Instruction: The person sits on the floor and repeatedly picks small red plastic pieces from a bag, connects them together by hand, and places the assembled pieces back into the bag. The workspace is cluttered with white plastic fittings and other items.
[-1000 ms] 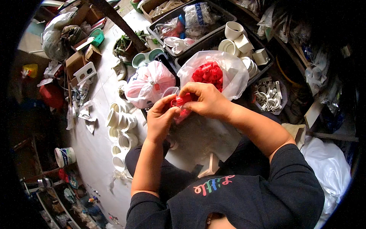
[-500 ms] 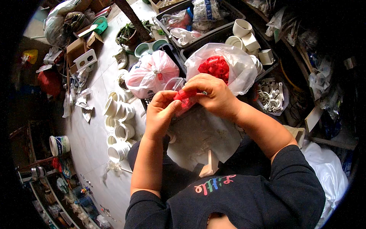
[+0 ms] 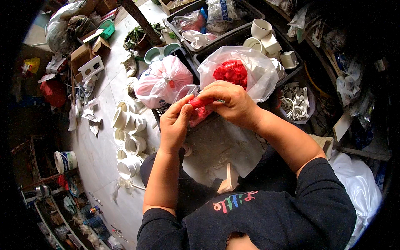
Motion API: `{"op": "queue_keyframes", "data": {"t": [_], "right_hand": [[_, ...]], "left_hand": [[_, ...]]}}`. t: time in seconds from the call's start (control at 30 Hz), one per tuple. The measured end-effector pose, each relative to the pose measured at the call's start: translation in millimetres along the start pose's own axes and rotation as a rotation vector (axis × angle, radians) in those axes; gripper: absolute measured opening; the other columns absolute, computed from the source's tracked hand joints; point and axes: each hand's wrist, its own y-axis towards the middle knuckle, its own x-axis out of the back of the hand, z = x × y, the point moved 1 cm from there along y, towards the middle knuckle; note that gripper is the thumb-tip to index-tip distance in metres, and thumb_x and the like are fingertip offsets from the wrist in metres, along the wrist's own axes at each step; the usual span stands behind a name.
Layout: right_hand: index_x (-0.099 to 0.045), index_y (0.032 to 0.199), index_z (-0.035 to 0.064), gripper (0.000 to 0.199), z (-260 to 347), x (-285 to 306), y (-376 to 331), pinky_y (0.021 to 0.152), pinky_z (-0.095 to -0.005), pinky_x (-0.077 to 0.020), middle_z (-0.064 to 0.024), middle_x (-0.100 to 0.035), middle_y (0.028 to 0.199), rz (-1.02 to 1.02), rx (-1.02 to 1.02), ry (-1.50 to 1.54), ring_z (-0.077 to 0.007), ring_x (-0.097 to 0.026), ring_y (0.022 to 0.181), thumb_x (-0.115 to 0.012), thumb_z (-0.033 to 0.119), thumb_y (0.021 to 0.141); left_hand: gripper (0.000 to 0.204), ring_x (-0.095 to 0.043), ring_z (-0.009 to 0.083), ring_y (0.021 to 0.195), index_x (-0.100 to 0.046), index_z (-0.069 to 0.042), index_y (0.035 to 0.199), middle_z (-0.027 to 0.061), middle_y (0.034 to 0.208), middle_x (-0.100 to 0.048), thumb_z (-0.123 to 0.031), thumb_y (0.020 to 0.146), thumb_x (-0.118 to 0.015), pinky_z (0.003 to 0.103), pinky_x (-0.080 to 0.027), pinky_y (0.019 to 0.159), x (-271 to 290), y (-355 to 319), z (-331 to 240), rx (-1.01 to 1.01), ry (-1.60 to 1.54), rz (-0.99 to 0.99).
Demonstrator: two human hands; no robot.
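Note:
My left hand [image 3: 175,123] and my right hand [image 3: 230,102] are together over a small clear plastic bag [image 3: 196,110] with red plastic parts inside. Both pinch a red part [image 3: 201,101] at the bag's mouth. Just beyond my right hand lies a larger clear bag [image 3: 246,71] full of red caps [image 3: 230,71]. A tied pink bag [image 3: 163,81] sits to the left of my hands.
Dark crates [image 3: 233,37] at the back hold white pipe fittings [image 3: 261,28] and bagged goods. A row of white pipe fittings [image 3: 129,141] lies on the pale floor at left. A white bucket [image 3: 66,161], cardboard boxes [image 3: 83,54] and clutter line the left side. White clamps [image 3: 293,102] lie at right.
My hands stay together at the small bag and the fingers have shifted on the red part. The view has moved slightly, so everything sits a little higher.

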Motion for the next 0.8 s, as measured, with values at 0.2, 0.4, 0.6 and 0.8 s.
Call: {"op": "queue_keyframes", "data": {"t": [0.2,0.4,0.6,0.8], "right_hand": [[-0.059,0.088,0.0016,0.019,-2,-2,-2,0.071,-0.0279,-0.0462,-0.0091,-0.06,0.085,0.037,-0.136,0.062,-0.0197,-0.058,0.079,-0.06,-0.003,0.07],[-0.051,0.104,0.0042,0.023,0,-6,-2,0.061,-0.0218,-0.0452,-0.0047,-0.058,0.08,0.083,-0.54,0.484,-0.009,-0.055,0.068,-0.054,0.013,0.083],[-0.043,0.099,0.0068,0.023,-7,-10,-1,0.049,-0.02,-0.0406,-0.0009,-0.054,0.071,0.149,-0.627,0.658,-0.006,-0.05,0.058,-0.052,0.024,0.086],[-0.046,0.095,0.0063,0.025,-12,-11,1,0.049,-0.0192,-0.0398,-0.0005,-0.054,0.072,0.235,-0.64,0.589,-0.0058,-0.05,0.059,-0.058,0.025,0.082]], "left_hand": [[0.03,-0.055,0.0091,0.073,-0.053,0.002,0.11,0.0042,0.088,-0.06,-0.015,0.085,-0.054,0.022,-0.045,0.068,3,2,9,-0.13,0.127,-0.032],[0.03,-0.055,0.0123,0.087,-0.054,0.001,0.109,0.0072,0.101,-0.057,-0.004,0.08,-0.057,0.023,-0.044,0.078,3,2,9,-0.289,0.213,-0.027],[0.029,-0.053,0.0132,0.093,-0.056,0.0,0.106,0.0068,0.103,-0.056,0.001,0.077,-0.06,0.024,-0.04,0.084,1,3,11,-0.154,-0.014,-0.061],[0.03,-0.053,0.0132,0.093,-0.055,0.001,0.107,0.0068,0.103,-0.055,-0.001,0.077,-0.06,0.024,-0.04,0.083,4,1,10,-0.186,-0.052,-0.048]]}}
